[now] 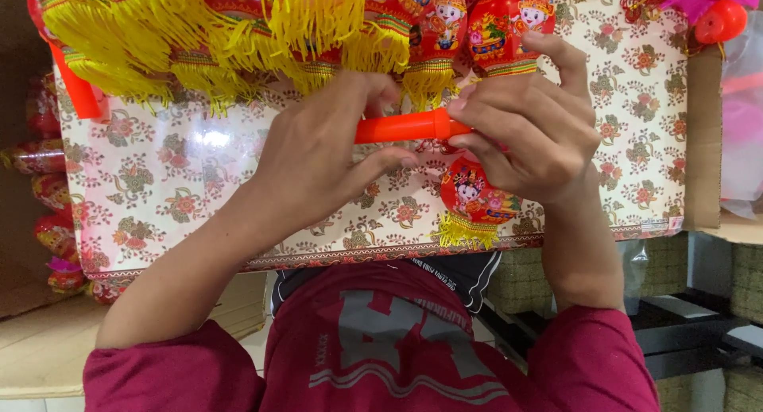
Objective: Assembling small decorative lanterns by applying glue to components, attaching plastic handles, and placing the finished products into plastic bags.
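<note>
Orange tube (405,127) sits mid-frame, pinched at each end by your left hand (318,154) and right hand (528,134), steadying the red lantern (475,201) hanging below, over the floral counter (159,181)

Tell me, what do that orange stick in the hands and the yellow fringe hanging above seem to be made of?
The orange stick, gripped by the left hand and right hand, looks like smooth moulded plastic: uniform colour, soft sheen. The yellow fringe looks like fine synthetic thread or cut strands, hanging in loose bunches; which one is unclear.
</note>
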